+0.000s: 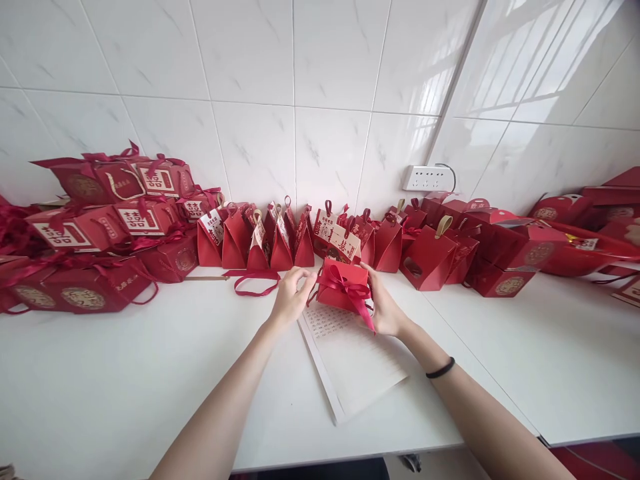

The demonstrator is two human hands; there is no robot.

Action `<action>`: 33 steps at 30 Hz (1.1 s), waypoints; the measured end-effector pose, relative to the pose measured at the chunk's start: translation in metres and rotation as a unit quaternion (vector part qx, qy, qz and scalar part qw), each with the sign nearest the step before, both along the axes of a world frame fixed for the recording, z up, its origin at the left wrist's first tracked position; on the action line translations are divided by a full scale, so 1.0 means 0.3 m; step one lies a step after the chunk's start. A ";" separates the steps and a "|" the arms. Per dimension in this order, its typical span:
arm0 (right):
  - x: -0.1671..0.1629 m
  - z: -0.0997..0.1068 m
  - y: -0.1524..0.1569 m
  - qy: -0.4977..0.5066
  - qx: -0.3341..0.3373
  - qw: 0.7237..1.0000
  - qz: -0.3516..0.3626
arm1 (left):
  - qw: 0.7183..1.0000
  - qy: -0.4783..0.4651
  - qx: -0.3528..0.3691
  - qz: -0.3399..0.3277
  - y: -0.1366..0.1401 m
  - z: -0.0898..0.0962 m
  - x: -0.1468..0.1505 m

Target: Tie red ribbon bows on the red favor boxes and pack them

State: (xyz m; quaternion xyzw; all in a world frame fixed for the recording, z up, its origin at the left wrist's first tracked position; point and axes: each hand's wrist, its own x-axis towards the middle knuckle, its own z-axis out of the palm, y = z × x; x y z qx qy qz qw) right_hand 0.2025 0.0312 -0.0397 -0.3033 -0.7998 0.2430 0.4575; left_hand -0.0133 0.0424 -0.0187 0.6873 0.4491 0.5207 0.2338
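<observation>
Between my two hands is a small red gift box (330, 295) with a magenta ribbon bow (349, 288) tied on its front. My right hand (384, 305) grips the box's right side, fingers wrapped behind it. At the left side, my left hand (294, 293) has its thumb and fingertips closed near the box's corded handle; what exactly they pinch is too small to make out. Beneath the box, an open notebook (363, 363) with handwritten lines lies on the white table (240, 393). A loose magenta ribbon (256, 291) lies left of my left hand.
Red gift boxes with bows (83, 230) are stacked at the left. Several small red boxes with loop handles (235, 240) stand along the tiled wall. More red boxes (515, 250) and a red basin (595, 250) sit at the right. A power strip (429, 179) is against the wall.
</observation>
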 end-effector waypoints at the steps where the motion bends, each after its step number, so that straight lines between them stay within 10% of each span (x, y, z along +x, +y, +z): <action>1: 0.001 0.001 0.000 -0.001 0.000 1.000 0.000 | 1.000 -0.010 -0.010 -0.002 0.000 0.003 -0.001; 11: 0.018 0.016 0.007 0.019 -0.082 0.996 0.011 | 0.983 -0.013 -0.080 -0.162 -0.022 0.030 -0.018; 20: 0.022 0.034 -0.003 0.035 -0.143 0.987 0.070 | 0.989 0.059 -0.035 -0.128 -0.034 0.010 -0.003; 25: 0.058 0.058 0.004 0.157 -0.263 0.935 0.181 | 0.993 0.084 0.009 -0.083 -0.020 -0.030 0.012; 33: -0.005 0.058 -0.026 0.172 -0.162 0.972 -0.005 | 0.983 0.108 0.116 -0.089 -0.043 -0.057 0.052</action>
